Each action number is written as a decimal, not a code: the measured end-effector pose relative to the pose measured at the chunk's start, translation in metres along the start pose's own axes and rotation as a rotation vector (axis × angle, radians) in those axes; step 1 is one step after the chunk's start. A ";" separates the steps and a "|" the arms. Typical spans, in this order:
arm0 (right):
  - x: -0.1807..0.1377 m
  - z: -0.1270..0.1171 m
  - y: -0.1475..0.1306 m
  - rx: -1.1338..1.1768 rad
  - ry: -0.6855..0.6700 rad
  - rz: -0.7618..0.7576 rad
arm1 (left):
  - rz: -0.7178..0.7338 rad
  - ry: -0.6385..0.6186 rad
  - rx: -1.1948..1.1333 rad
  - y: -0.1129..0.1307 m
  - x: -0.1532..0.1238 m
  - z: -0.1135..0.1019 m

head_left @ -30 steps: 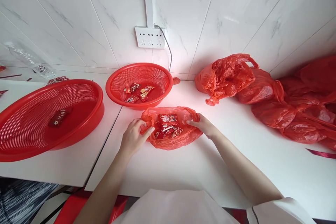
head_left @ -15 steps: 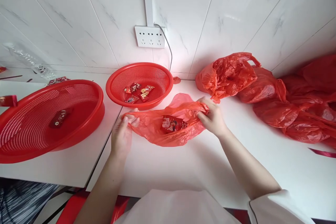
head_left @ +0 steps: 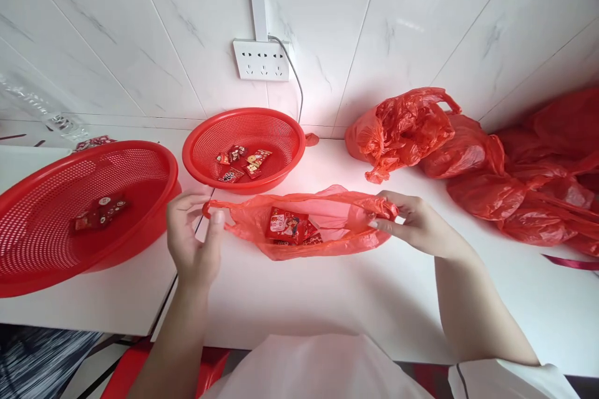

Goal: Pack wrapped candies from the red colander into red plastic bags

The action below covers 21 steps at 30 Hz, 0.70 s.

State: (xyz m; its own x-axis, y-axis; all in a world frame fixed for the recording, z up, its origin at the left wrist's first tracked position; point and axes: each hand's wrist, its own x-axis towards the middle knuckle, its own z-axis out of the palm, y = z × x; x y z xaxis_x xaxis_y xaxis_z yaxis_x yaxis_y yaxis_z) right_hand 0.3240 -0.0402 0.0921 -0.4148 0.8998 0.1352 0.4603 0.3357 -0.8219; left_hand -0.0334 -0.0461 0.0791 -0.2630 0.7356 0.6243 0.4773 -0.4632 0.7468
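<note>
Bag: red plastic bag lay on the tabletop, just in front of the small red basket.
Hands: left hand and right hand were spread apart, each pinching one bag handle.
Contents: red packets lay inside the bag.

Two red baskets (both perforated), two hands.

No text, label or number can be read here. The red packets inside the bag carry printed pictures and light patches, too small and blurred to make out. The same goes for the packets in the small basket and the large basket. The wall socket shows no legible marking.
</note>
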 end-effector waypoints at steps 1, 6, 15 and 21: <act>0.002 0.000 -0.005 0.006 0.040 -0.033 | 0.114 -0.132 0.020 0.014 0.000 0.008; 0.020 0.015 -0.050 -0.171 0.132 -0.380 | 0.303 -0.698 0.307 0.059 -0.013 0.069; 0.004 0.005 -0.020 -0.008 0.036 -0.274 | -0.156 -0.893 0.052 0.034 -0.005 0.056; 0.006 0.037 0.035 -0.054 -0.277 0.022 | 0.082 -0.821 -0.009 0.011 -0.001 0.028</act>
State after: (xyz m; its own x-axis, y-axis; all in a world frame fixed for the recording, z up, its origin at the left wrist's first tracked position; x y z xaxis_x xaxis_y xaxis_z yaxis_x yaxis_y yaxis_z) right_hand 0.3082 -0.0333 0.0435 -0.5997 0.7989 -0.0448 0.5098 0.3384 -0.7909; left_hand -0.0050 -0.0380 0.0803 0.4707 0.8249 0.3132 0.4608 -0.5325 0.7100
